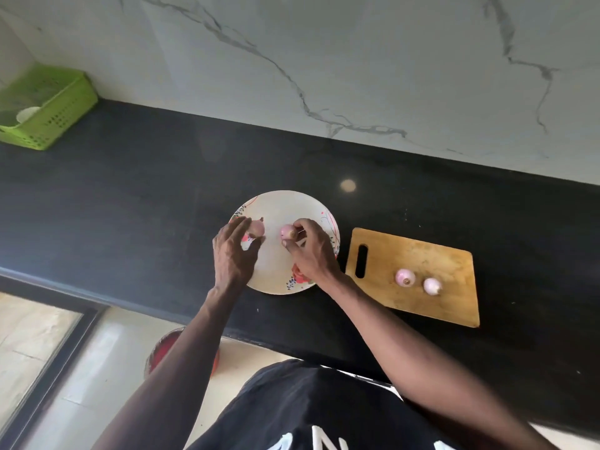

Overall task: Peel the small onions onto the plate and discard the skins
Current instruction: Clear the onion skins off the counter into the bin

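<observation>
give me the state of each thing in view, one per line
left hand: over the plate, holding a brownish onion
right hand: over the plate, pinching a pink onion
brownish onion: skin still on
pink onion: looks mostly peeled
plate: on the counter, bare where visible
two onions on the cutting board: pale, look peeled, lying apart
cutting board: flat beside the plate
green basket: in the far corner, holding something white

A round cream plate (282, 206) with floral edging carries a brownish unpeeled onion (257, 227) and a pink onion (287, 231), while two peeled pale-pink onions (405, 276) lie apart beside it.
</observation>
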